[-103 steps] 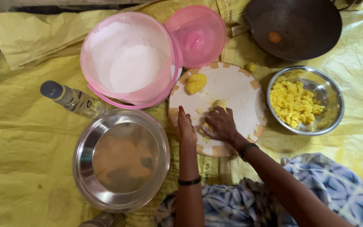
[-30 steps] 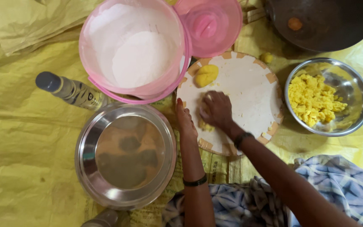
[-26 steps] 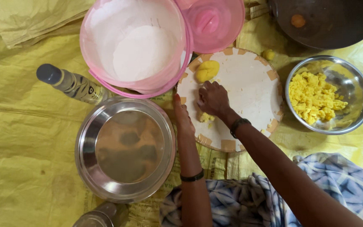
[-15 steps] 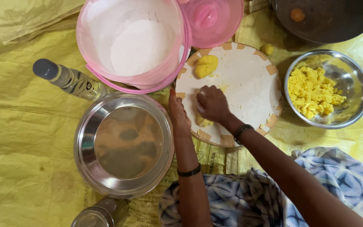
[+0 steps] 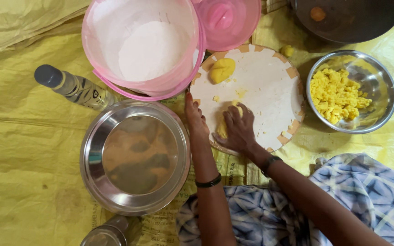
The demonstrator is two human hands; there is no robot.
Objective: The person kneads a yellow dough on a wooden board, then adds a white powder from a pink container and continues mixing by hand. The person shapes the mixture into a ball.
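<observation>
A round white board [image 5: 263,84] lies on the yellow sheet. My right hand [image 5: 239,130] presses palm-down on a lump of yellow dough [image 5: 223,129] at the board's near left edge; most of the lump is hidden under the fingers. My left hand [image 5: 195,122] rests flat and stretched along the board's left rim, fingers together, touching the dough's side. A second yellow dough ball [image 5: 222,70] sits at the board's far left, untouched.
A pink bucket of white flour [image 5: 144,43] and its pink lid [image 5: 231,20] stand behind the board. A steel bowl of yellow crumbly filling [image 5: 349,91] is right, a dark pan [image 5: 347,18] beyond. A steel plate [image 5: 135,157] and a bottle [image 5: 74,87] lie left.
My right hand has slid toward me across the board with the dough under it. The left hand stays along the board's left rim.
</observation>
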